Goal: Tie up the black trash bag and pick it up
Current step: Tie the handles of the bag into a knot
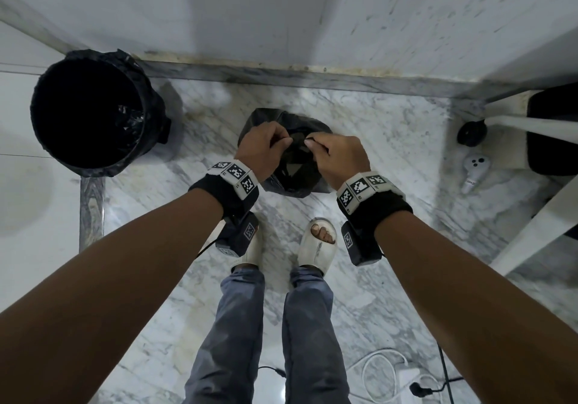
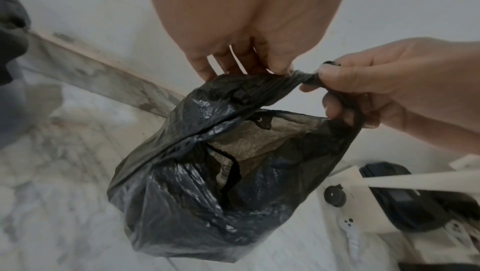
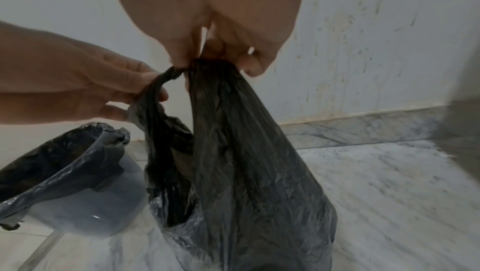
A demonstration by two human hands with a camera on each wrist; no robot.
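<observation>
The black trash bag hangs between my hands over the marble floor, just ahead of my feet. My left hand pinches one gathered corner of its top. My right hand pinches the other corner, with a twisted strand of plastic stretched between them. In the left wrist view the bag gapes below the strand, showing crumpled paper and a barcode label inside. The right wrist view shows my right hand gripping the bunched plastic of the bag and my left hand holding a loop. Whether the bottom touches the floor is unclear.
A bin lined with black plastic stands at the left by the wall. A white controller and a white frame are at the right. Cables and a charger lie behind my slippered feet.
</observation>
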